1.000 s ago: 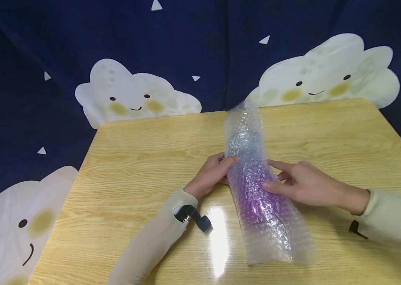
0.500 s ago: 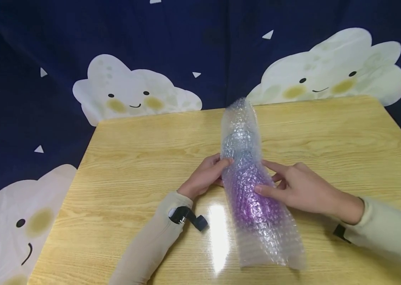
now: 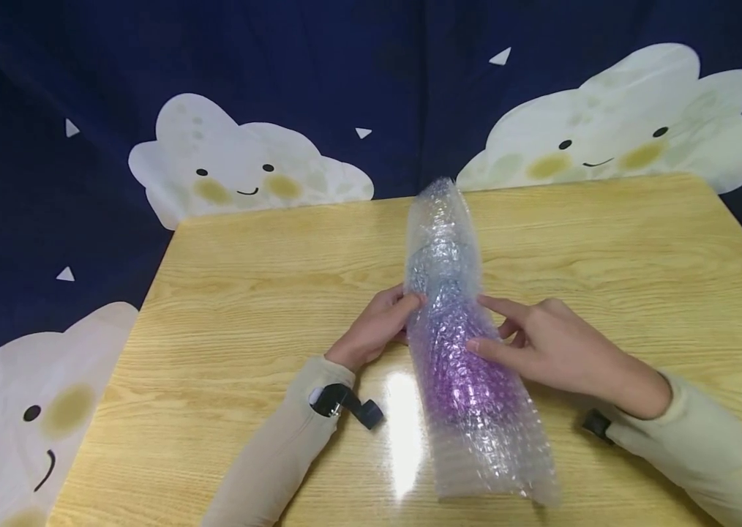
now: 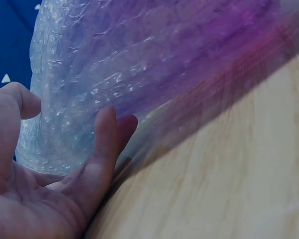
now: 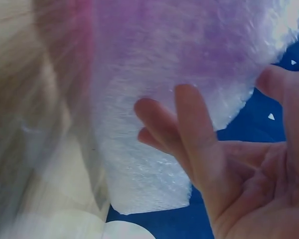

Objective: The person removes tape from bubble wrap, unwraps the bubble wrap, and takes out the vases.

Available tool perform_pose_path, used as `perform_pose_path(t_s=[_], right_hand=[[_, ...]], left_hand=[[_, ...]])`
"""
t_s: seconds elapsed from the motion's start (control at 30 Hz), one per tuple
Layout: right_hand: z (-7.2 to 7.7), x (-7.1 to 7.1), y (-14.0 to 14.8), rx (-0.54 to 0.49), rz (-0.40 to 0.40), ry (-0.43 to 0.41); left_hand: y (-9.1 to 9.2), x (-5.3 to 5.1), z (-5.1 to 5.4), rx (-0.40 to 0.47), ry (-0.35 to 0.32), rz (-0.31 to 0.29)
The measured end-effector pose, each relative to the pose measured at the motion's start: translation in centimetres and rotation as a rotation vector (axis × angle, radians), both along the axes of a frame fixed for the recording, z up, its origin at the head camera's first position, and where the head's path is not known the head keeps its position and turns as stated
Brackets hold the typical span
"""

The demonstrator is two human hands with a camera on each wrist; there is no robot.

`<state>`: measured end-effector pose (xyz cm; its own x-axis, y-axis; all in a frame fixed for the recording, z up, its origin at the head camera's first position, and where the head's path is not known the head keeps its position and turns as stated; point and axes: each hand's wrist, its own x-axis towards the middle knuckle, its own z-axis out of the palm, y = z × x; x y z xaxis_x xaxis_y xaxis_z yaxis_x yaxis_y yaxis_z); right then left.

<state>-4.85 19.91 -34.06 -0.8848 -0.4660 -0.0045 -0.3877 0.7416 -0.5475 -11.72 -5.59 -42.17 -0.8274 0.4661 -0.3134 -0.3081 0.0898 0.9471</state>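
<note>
A long bubble-wrapped bundle [image 3: 453, 329] lies lengthwise in front of me on the table. Something blue at the far end and purple nearer me shows through the clear wrap; its kind is hidden. My left hand [image 3: 377, 322] holds the left side, thumb on top and fingers low along the side. On the right side my right hand [image 3: 552, 344] holds the wrap, thumb on top, forefinger against the edge. The left wrist view shows the left fingers [image 4: 105, 132] at the wrap's lower side. In the right wrist view the right fingers [image 5: 194, 114] lie against the wrap.
The wooden table [image 3: 246, 293] reaches back to a dark blue curtain [image 3: 318, 58] printed with smiling clouds [image 3: 252, 165]. Each sleeve carries a black strap-like device, one on the left wrist [image 3: 345, 402]. The near end of the wrap hangs loose and flat.
The wrapped bundle and both hands have shifted slightly left in the head view. The right forearm has turned a little, and the camera view has tilted slightly. Both hands stay on the wrap.
</note>
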Motion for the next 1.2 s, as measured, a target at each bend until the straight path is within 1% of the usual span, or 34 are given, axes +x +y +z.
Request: perform_pose_path(t_s=[0.2,0.37,0.57,0.77,0.97,1.2], right_hand=[[0.47,-0.27,-0.26,0.018,0.001,-0.019],[0.68,-0.27,-0.32,0.036,-0.015,-0.023],[0.64,-0.31,-0.53,0.035,-0.024,-0.038],[0.72,-0.38,-0.45,0.04,-0.032,-0.079],[0.73,-0.4,-0.6,0.028,-0.025,-0.103],[0.76,-0.12,-0.5,0.027,-0.052,-0.119]], left_hand=[[-0.06,0.14,0.12,0.019,-0.005,0.002],[0.05,0.08,0.02,0.027,-0.005,-0.011],[-0.17,0.0,-0.17,0.028,-0.003,-0.007],[-0.36,0.06,-0.16,0.029,0.008,-0.01],[-0.68,0.2,-0.28,0.036,-0.003,-0.004],[-0.48,0.18,-0.36,0.071,0.016,-0.02]])
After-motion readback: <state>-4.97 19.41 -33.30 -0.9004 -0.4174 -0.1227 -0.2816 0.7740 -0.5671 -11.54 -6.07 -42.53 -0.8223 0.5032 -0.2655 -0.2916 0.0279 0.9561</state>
